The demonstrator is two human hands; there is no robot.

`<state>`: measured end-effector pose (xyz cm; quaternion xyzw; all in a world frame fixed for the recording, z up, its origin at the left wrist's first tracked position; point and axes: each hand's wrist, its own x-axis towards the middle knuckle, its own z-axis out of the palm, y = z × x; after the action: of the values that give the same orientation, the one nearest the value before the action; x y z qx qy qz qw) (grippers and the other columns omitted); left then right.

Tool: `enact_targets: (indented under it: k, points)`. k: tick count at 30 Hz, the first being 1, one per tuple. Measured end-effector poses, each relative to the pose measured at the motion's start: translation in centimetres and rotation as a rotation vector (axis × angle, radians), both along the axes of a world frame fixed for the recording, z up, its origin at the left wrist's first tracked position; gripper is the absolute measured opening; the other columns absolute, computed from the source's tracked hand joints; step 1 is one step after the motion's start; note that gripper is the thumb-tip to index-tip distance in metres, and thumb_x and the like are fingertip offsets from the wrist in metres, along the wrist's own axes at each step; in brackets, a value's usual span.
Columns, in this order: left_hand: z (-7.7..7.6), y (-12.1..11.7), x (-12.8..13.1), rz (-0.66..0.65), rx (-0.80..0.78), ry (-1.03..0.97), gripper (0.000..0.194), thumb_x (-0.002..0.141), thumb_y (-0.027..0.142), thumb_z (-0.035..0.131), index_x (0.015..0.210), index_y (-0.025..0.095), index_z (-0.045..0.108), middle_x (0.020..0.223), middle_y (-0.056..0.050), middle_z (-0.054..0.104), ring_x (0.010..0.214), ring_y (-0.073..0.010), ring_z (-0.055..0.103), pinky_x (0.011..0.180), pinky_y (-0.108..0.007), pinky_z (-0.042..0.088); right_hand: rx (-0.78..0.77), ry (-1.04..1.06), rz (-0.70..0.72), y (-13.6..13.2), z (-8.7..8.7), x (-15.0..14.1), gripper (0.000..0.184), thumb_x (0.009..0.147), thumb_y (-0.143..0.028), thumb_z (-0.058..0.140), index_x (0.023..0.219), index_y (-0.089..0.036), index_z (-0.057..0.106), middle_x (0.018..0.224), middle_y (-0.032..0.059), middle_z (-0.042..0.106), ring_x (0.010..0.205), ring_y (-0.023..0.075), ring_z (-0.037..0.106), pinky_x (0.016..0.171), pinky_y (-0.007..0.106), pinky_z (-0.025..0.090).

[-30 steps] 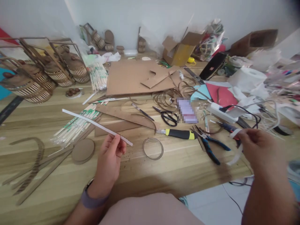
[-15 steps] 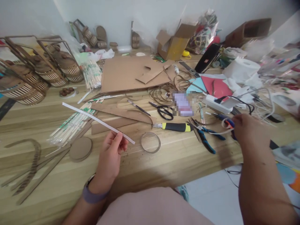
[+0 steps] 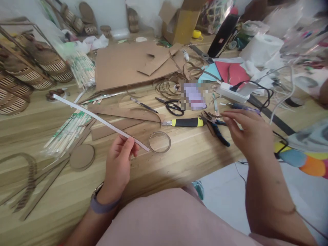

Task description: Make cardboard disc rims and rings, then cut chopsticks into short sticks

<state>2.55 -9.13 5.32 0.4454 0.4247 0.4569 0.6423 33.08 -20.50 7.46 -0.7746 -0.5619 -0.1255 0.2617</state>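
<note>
Toward the left rear corner of the desk point(image 3: 153, 171): slatted baskets point(image 3: 55, 65) with tall handles are stood close together.
Left, nearer the front edge: a curved notched strip point(image 3: 32, 179) is laid near a round cardboard disc point(image 3: 82, 157).
Wrapped sticks: green-marked sticks point(image 3: 67, 131) are bundled in clear film.
White strip point(image 3: 97, 118): it is held slanting above the desk's left half, its far end stretched past the sticks.
Left hand point(image 3: 121, 164): closed; the white strip is pinched between thumb and fingers.
Thin ring point(image 3: 170, 143): laid just beside the strip's near end.
Yellow-black cutter point(image 3: 188, 122): laid with its blade pointed left.
Blue pliers point(image 3: 220, 136): laid with handles turned toward the front edge.
Right hand point(image 3: 249, 131): thumb and fingertips are bent together beside the pliers; whether anything is gripped cannot be told.
Right rear corner: a paper roll point(image 3: 261, 49) is stood among crumpled tissue.
</note>
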Motion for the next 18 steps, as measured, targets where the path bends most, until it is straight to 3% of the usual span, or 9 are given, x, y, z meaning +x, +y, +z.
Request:
enact_targets:
  k: [3,4,7,9,12,18]
  points:
    - [0.0,-0.5,0.1,-0.106,0.048,0.092,0.018,0.082,0.033,0.069,0.073,0.019,0.061,0.058,0.004,0.054,0.054,-0.0099,0.046,0.052,-0.020,0.038,0.037,0.108,0.121,0.6,0.1,-4.5,0.026,0.095,-0.034,0.052,0.095,-0.019,0.073,0.094,0.0102,0.075,0.095,0.0234,0.067,0.086,0.037,0.049]
    - [0.1,-0.7,0.1,-0.151,0.053,0.127,0.018,0.082,0.032,0.068,0.073,0.019,0.061,0.058,0.004,0.053,0.054,-0.0097,0.046,0.051,-0.020,0.038,0.003,0.141,0.188,0.9,0.1,-6.4,0.027,0.096,-0.035,0.050,0.096,-0.020,0.073,0.093,0.0081,0.076,0.091,0.0214,0.068,0.082,0.034,0.051]
    - [0.4,-1.3,0.5,-0.284,0.039,0.189,0.019,0.082,0.031,0.066,0.070,0.018,0.061,0.058,0.004,0.053,0.053,-0.0094,0.046,0.051,-0.020,0.037,-0.211,0.537,0.462,2.1,-0.1,-11.5,0.031,0.094,-0.040,0.055,0.111,-0.018,0.068,0.092,0.0053,0.075,0.080,0.0168,0.069,0.064,0.025,0.050]
    - [0.5,-1.5,0.7,-0.319,0.011,0.187,0.019,0.081,0.031,0.064,0.068,0.018,0.059,0.058,0.004,0.054,0.052,-0.0095,0.046,0.051,-0.020,0.037,-0.334,0.707,0.531,2.9,-0.2,-13.9,0.025,0.095,-0.037,0.053,0.090,-0.020,0.070,0.072,-0.0008,0.070,0.063,0.0124,0.063,0.055,0.021,0.044]
    - [0.3,-1.6,0.6,-0.278,-0.029,0.190,0.021,0.082,0.031,0.062,0.066,0.019,0.057,0.055,0.005,0.051,0.051,-0.0097,0.045,0.051,-0.021,0.037,-0.465,0.805,0.543,4.0,-0.4,-15.3,0.036,0.095,-0.033,0.046,0.066,-0.020,0.060,0.056,-0.0040,0.058,0.053,0.0103,0.054,0.051,0.020,0.039]
    - [-0.1,0.2,-0.9,-0.011,-0.114,0.153,0.027,0.077,0.043,0.068,0.077,0.015,0.069,0.056,0.002,0.057,0.049,-0.0096,0.047,0.048,-0.021,0.038,-0.702,0.923,0.590,3.9,-0.7,-13.6,0.040,0.094,-0.043,0.041,0.064,-0.021,0.054,0.051,-0.0044,0.051,0.049,0.0110,0.047,0.048,0.021,0.034]
